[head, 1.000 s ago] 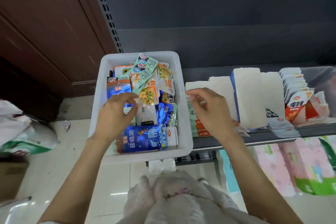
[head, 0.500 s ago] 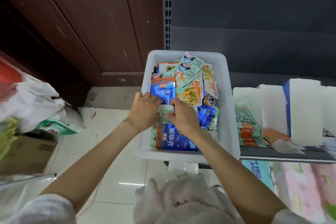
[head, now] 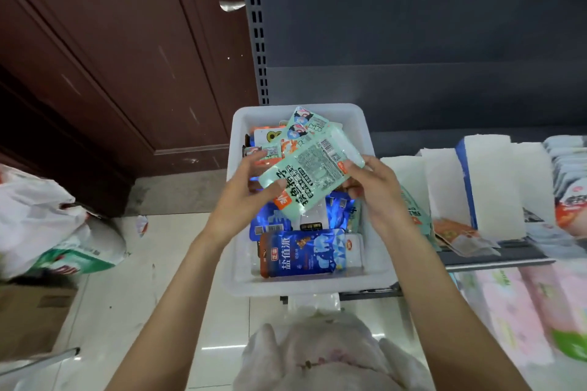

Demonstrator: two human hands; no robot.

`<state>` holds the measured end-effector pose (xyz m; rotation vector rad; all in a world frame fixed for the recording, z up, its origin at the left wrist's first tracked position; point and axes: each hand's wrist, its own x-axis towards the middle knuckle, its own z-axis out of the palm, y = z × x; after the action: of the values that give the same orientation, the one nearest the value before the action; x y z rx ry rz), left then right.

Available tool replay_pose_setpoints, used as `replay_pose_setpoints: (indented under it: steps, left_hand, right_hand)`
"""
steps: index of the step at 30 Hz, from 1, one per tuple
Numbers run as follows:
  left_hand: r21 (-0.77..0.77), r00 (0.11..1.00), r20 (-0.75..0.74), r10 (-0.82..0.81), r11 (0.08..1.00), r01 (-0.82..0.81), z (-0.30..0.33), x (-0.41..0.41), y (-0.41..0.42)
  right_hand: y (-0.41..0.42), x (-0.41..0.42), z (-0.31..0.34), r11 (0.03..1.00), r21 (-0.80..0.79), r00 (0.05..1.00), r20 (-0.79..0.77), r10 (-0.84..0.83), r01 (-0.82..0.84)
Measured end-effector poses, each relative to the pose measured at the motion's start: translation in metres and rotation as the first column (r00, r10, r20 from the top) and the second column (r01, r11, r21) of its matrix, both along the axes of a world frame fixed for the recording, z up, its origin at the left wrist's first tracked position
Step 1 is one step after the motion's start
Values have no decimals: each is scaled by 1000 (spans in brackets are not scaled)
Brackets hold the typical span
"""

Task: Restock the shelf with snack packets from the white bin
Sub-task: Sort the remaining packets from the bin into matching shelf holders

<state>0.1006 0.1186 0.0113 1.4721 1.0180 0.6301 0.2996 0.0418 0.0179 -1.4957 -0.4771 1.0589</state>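
Note:
A white bin (head: pixel 298 286) full of snack packets sits on the left end of the dark shelf (head: pixel 495 259). Above it both hands hold a pale green snack packet (head: pixel 313 170), printed back up and tilted. My left hand (head: pixel 244 200) grips its lower left end, thumb on top. My right hand (head: pixel 374 190) pinches its right end. A large blue packet (head: pixel 305 252) lies at the bin's near side, with smaller blue ones behind it. More green and orange packets (head: pixel 298 130) stand at the bin's far end.
White paper-wrapped blocks (head: pixel 489 181) and green and orange packets (head: pixel 419 216) lie on the shelf right of the bin. Pink and green tissue packs (head: pixel 521 305) fill the shelf below. A dark wooden door (head: pixel 127 51) is at left, with plastic bags (head: pixel 47 219) and a carton (head: pixel 28 317) on the floor.
Both hands were down among the packets in the bin; now they have lifted a pale green packet above it, one hand at each end.

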Motion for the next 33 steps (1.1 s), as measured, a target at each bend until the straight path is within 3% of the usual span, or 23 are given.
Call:
replay_pose_setpoints:
  steps: [2,3,5,6,8,10,12,14,17,19,22,24,29,33]
  left_hand:
    - [-106,996,81,24,994,-15,7,11,-7]
    - [-152,990,124,64,987,-45,10,17,-11]
    - [-238,973,171,155,965,-112,15,30,-16]
    - [-264,968,175,183,955,-133,17,36,-17]
    - [-280,968,172,182,951,-129,20,47,-21]
    - [-281,975,190,112,958,-55,27,61,-27]
    - [-282,978,205,38,959,21,36,75,-32]
    - [-262,980,194,47,965,5,43,88,-33]
    - [-103,990,133,37,994,-23,45,102,-31]
    - [68,996,33,-84,994,81,41,110,-29]
    - [265,934,-124,-335,896,356,35,130,-28]
    - [375,917,-148,-369,838,398,33,151,-31]
    - [643,918,-268,-291,656,395,15,197,-34]
    - [760,878,-466,-108,459,460,-6,203,-31]
  right_hand:
    - [-4,6,0,1000,-16,996,89,-22,24]
    - [-8,9,0,1000,-20,970,244,-16,21]
    - [-20,18,4,996,8,772,633,62,-87]
    - [-27,22,9,973,-2,649,744,157,-232]
    - [-37,24,19,854,-150,438,807,397,-498]
    - [-43,23,21,857,-176,318,877,360,-485]
    - [-45,29,19,952,-5,365,923,121,-305]
    - [-48,40,20,988,68,496,868,9,-139]
    - [-60,58,27,995,89,835,550,-3,-55]
    - [-70,69,27,994,101,916,401,4,-49]
    - [-83,85,26,993,113,934,358,-24,-18]
    - [-89,100,25,983,180,913,395,-103,33]
    - [-97,129,17,985,170,776,617,-133,34]
    - [-93,138,-3,999,53,775,631,-35,2]
